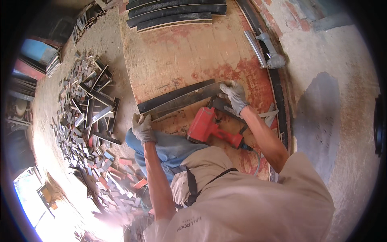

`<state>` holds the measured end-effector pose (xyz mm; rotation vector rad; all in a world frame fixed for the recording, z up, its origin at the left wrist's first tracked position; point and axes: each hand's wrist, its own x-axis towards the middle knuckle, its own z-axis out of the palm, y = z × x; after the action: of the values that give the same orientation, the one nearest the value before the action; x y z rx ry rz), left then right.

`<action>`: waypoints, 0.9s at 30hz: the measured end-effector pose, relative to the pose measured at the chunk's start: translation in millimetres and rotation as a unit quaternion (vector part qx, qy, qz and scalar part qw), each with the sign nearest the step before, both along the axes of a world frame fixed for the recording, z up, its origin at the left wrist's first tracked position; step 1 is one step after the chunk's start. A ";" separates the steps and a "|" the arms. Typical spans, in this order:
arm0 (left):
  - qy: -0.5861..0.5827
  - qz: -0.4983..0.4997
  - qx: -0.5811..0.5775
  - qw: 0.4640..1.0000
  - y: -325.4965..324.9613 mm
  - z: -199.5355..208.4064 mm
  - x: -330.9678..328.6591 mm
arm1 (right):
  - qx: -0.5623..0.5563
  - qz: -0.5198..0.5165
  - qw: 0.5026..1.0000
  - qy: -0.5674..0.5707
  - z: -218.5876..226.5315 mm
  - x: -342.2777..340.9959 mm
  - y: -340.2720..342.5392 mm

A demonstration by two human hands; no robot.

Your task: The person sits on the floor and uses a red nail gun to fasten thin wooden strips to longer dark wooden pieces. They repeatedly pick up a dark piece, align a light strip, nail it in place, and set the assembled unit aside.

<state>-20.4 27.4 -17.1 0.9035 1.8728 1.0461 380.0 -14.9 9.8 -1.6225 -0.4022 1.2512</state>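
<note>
Both of my hands wear pale knitted gloves. My left hand (143,128) is closed at the near left end of a dark brown wooden strip (185,101). At the strip's other end, my right hand (234,96) pinches it between thumb and fingers. Just beyond lies a black-faced strip (176,95), roughly parallel to the held one and close against it. A red nail gun (203,126) rests between my forearms, its handle toward my right arm and a hose at its end. Part of a dark piece beside the gun is hidden under my right hand.
The strips lie on a worn, red-stained wooden board (169,56). Several long black strips (177,14) are stacked at its far end. A grey nail gun (272,52) sits along the right edge. Wood offcuts (86,109) heap on the floor at left.
</note>
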 end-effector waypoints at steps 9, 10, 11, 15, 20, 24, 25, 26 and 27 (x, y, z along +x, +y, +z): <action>0.147 -0.046 -0.037 0.987 30.0 -27.3 -24.8 | -0.002 -0.008 1.000 -0.001 -5.7 16.5 -20.5; 0.122 -0.040 -0.050 0.990 35.1 -21.5 -15.2 | -0.006 -0.008 1.000 -0.005 -8.1 21.6 -21.4; 0.094 -0.040 -0.063 0.993 42.6 -4.7 4.2 | -0.010 -0.013 1.000 -0.012 -9.0 30.5 -24.9; 0.121 -0.034 -0.119 0.985 62.1 6.5 -4.6 | 0.000 -0.022 1.000 0.009 -9.9 29.1 -17.6; 0.095 -0.004 -0.196 0.976 87.4 23.2 -2.0 | 0.014 -0.041 0.998 0.042 -11.4 30.7 -18.2; 0.088 0.028 -0.164 0.982 90.7 16.7 -4.0 | 0.049 -0.048 0.997 0.040 -13.7 22.8 -11.1; 0.083 0.033 -0.150 0.985 91.1 13.5 -6.4 | 0.049 -0.052 0.997 0.037 -13.7 17.3 -4.5; 0.103 0.014 -0.167 0.980 91.8 19.4 -3.6 | 0.051 -0.061 0.996 0.030 -14.6 16.9 -1.2; 0.096 -0.002 -0.140 0.985 93.1 11.2 -4.1 | 0.063 -0.070 0.995 0.034 -15.9 16.4 4.2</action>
<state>-24.5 120.5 -6.0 0.8633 2.1117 0.6880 396.4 -10.6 -6.0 -1.4728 -0.3138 1.1497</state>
